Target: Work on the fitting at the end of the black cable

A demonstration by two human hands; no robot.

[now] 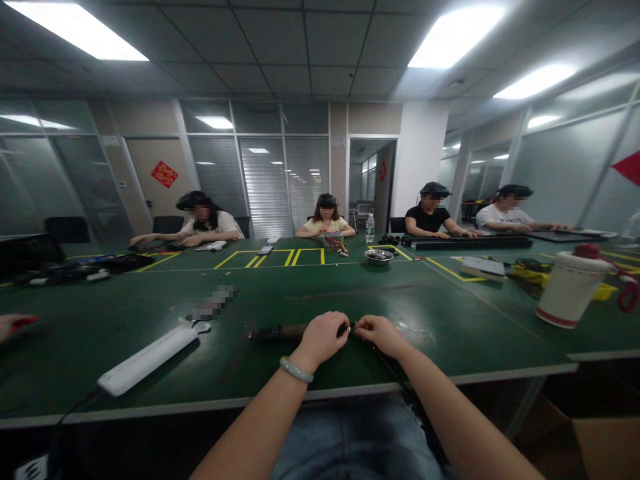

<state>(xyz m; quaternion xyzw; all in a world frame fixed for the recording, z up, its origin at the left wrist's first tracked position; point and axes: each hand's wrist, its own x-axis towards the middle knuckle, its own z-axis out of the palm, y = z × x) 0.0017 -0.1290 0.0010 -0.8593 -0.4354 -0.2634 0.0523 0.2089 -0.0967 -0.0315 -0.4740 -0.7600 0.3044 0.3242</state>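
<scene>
A dark, long electric screwdriver (pixel 280 333) lies on the green table in front of me, its narrow metal tip toward the left. My left hand (pixel 324 335) is closed round its rear end, which the fingers partly hide. Close beside it, my right hand (pixel 380 335) pinches the end of a black cable (pixel 385 363). A small shiny bit shows between the two hands; whether the cable end touches the screwdriver, I cannot tell. From the right hand the cable runs down toward the table's front edge.
A white power strip (pixel 150 357) lies to the left, with a pixelated object (pixel 213 303) beyond it. A white thermos (pixel 573 287) and a white box (pixel 483 268) stand right. Farther back are a metal bowl (pixel 379 256), a water bottle (pixel 370 228) and several seated people.
</scene>
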